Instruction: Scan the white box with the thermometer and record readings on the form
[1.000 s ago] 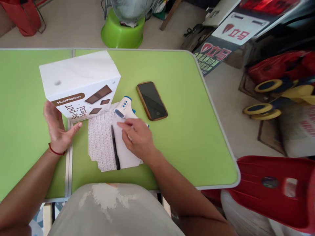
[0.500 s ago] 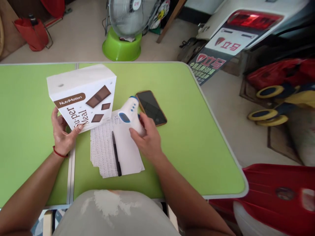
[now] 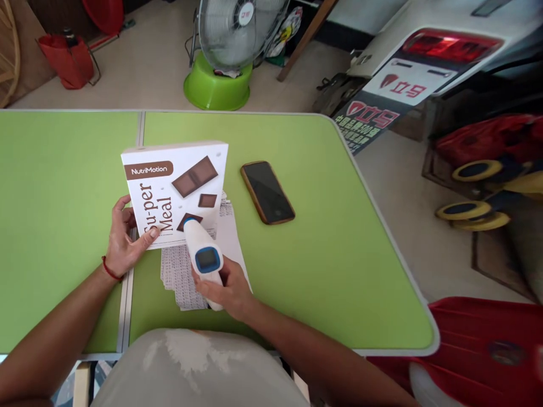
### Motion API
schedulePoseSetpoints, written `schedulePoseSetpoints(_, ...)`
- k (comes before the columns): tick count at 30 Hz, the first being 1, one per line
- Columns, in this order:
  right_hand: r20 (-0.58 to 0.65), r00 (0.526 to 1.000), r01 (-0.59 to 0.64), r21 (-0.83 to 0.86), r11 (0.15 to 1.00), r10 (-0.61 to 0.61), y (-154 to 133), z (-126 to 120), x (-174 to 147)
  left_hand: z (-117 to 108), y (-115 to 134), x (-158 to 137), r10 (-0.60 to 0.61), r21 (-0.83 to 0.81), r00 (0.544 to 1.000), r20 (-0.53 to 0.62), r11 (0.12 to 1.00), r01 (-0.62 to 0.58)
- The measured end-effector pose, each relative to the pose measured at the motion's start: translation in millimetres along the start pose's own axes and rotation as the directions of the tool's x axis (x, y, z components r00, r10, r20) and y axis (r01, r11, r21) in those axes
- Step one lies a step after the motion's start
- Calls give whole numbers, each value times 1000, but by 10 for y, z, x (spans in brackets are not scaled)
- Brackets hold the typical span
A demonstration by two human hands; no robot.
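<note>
My left hand grips the lower left corner of a white box printed "NutriMotion" and "Su-per Meal", thumb on its front. The box is tilted up, its front facing me. My right hand is wrapped round the handle of a white and blue infrared thermometer. Its nose points at the box's lower right part, close to the front; whether they touch I cannot tell. Beneath both lie sheets of paper covered in small writing, partly hidden. A phone in a brown case lies to the right, screen dark.
The green folding table has a metal seam on the left. Beyond its far edge a fan stands over a green basin. A white scooter is at the far right, a red plastic chair at the near right.
My right hand has brought the thermometer left and nearer to me, before the box. The box has turned its front more squarely towards me. The pen on the papers is now almost wholly hidden.
</note>
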State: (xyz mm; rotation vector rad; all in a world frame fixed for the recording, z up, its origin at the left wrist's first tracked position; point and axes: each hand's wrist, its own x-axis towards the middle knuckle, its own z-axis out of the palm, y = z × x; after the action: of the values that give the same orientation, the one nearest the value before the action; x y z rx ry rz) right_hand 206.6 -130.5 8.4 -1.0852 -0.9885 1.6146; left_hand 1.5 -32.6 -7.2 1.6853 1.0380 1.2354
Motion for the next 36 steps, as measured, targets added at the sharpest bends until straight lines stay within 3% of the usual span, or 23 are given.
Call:
schedulePoseSetpoints(5,-6,1000,-25,47,999,25,55,31,-3,-1,20,14,60,19,998,30,998,-61)
schedulePoseSetpoints(17,21,999,43,0,999,-43,22,38,-10,-20,0,10,52,16,998,46,998,-52)
schedulePoseSetpoints(36,8,999,44,-45,998,-44,-7,30,-2,-22,-8,11,52,8,997,48,999,-52)
